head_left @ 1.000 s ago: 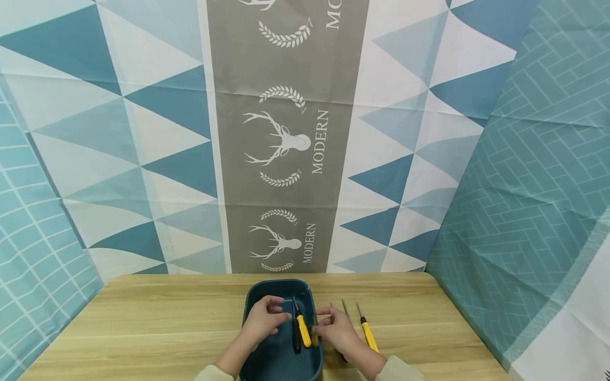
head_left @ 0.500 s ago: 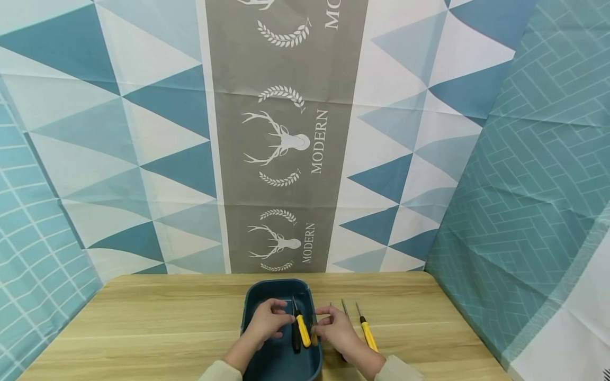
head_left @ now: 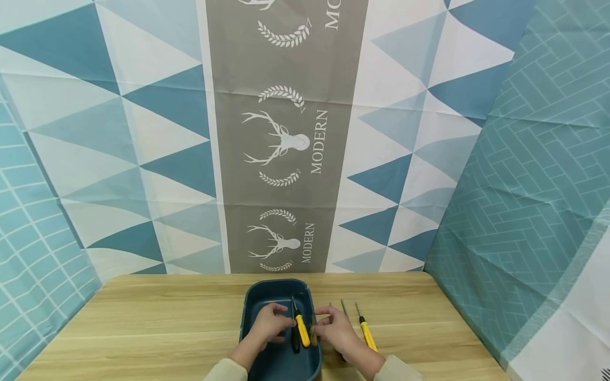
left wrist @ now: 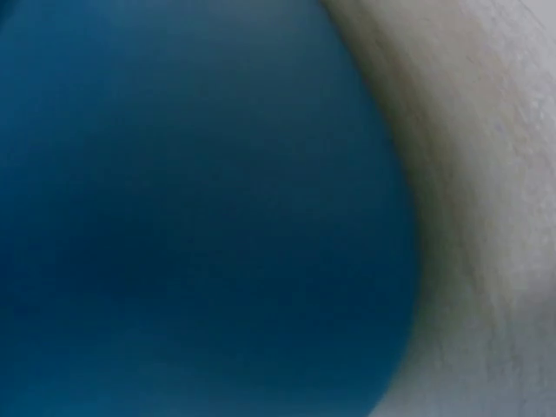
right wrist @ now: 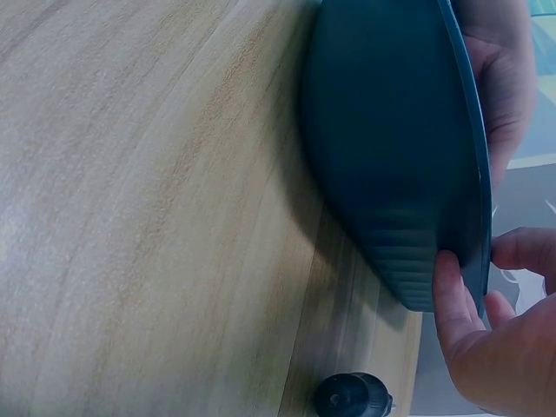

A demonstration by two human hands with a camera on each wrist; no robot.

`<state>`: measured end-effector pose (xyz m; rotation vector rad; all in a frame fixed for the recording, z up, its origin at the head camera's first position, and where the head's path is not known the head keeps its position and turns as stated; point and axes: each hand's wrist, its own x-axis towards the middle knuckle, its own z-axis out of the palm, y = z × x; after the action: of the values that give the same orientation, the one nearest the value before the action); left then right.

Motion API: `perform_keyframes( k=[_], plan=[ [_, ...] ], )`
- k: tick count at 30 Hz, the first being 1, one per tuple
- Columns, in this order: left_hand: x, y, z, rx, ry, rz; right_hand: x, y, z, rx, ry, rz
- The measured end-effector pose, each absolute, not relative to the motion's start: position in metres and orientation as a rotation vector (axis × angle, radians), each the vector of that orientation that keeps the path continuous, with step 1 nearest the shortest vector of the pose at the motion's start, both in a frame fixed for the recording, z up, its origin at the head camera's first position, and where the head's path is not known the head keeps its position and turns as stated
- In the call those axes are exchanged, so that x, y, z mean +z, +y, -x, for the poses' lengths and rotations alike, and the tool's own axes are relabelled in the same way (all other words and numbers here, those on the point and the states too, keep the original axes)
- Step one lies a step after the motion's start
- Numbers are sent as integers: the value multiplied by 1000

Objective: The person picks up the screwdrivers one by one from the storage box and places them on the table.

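Note:
A dark blue plastic tub (head_left: 259, 288) stands on the table. Inside lie a yellow-handled screwdriver (head_left: 302, 331) and a black-handled one (head_left: 295, 341); a brownish handle-like piece (head_left: 313, 338) shows beside the right wall. My left hand (head_left: 268, 324) is within the tub's outline, fingers apart, its thumb close to the black and yellow screwdrivers; whether it touches them is unclear. My right hand (head_left: 337, 330) pinches the tub's right wall. In the right wrist view that hand (right wrist: 499, 339) has one digit against the outer wall and others across the rim. Blue plastic fills most of the left wrist view.
Right of the tub, another yellow-handled screwdriver (head_left: 368, 334) lies on the wooden table (head_left: 181, 312). A metal shaft (head_left: 344, 307) lies beside it, partly hidden by my right hand. A black handle end (right wrist: 352, 397) shows in the right wrist view. Patterned cloth (head_left: 281, 180) hangs behind.
My left hand has shifted a little to the right, bringing its thumb nearer the screwdrivers in the tub. My right hand has stayed at the tub's wall.

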<state>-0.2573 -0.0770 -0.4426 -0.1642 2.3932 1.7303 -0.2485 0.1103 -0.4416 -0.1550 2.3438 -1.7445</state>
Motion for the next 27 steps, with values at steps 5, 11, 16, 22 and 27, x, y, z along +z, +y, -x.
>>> perform_keyframes(
  k=[5,11,16,22,27],
  plan=[
    [-446,-77,259,1717,2381,204,-441,110,248,-1744,2338,159],
    [-445,-77,261,1714,2374,209,-442,111,250,-1749,2330,172],
    [-446,-75,262,1694,2383,209,-441,111,250,-1749,2333,174],
    [-446,-71,264,1638,2406,213,-442,111,249,-1752,2338,173],
    [-447,-68,264,1604,2428,220,-443,112,249,-1751,2333,160]
  ],
)
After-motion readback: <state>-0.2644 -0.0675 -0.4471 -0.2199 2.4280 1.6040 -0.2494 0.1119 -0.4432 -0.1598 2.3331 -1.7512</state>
